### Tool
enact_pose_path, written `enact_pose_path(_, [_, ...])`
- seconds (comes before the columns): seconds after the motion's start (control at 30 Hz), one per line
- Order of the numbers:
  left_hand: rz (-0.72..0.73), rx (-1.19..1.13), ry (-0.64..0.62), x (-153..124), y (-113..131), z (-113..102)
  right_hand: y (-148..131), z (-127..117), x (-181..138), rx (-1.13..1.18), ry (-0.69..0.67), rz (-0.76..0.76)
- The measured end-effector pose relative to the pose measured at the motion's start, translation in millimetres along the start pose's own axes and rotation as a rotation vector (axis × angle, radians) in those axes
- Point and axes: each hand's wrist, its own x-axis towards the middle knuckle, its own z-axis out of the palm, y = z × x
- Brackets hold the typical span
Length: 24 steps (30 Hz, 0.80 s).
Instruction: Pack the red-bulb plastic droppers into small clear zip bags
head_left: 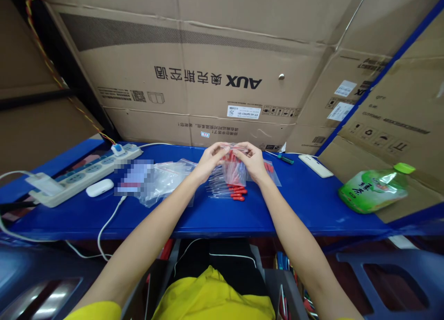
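My left hand (209,162) and my right hand (252,161) pinch the top edge of a clear zip bag (235,173) between them, over the blue table. The bag hangs down, and red pieces show in its upper part. Under and beside it lie several droppers (222,190) with thin clear stems and red bulbs (239,190), stems pointing left. Just right of my right hand, another clear bag (273,173) with red bulbs rests on the table. A pile of clear plastic bags (166,179) spreads to the left of my left hand.
On the left of the blue table (222,223) are a power strip (90,172), a white earphone case (100,187), a blurred-out phone-like object (134,177) and cables. To the right are a screwdriver (285,158), a white power bank (315,166) and a green bottle (374,189). Cardboard (194,42) stands behind.
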Motion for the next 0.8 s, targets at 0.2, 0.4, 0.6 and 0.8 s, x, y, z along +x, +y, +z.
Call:
enact_pose_path(0.2, [-0.007, 0.035, -0.137, -0.3, 1.1, -3.1, 6.3, -3.5, 1.7, 0.073, -0.012, 0.066])
enact_pose_path(0.4, [-0.033, 0.087, -0.074, -2.6, 0.8, -1.1, 1.3, -5.3, -2.7, 0.206, -0.151, 0.182])
enact_pose_path(0.6, [-0.077, -0.006, -0.105, -4.5, 4.5, 2.2, -2.2, -6.8, -2.6, 0.250, -0.180, 0.215])
enact_pose_path(0.8, [-0.035, -0.045, 0.041, -1.2, -1.2, 2.1, 3.5, -6.6, 1.5, 0.140, -0.017, 0.127])
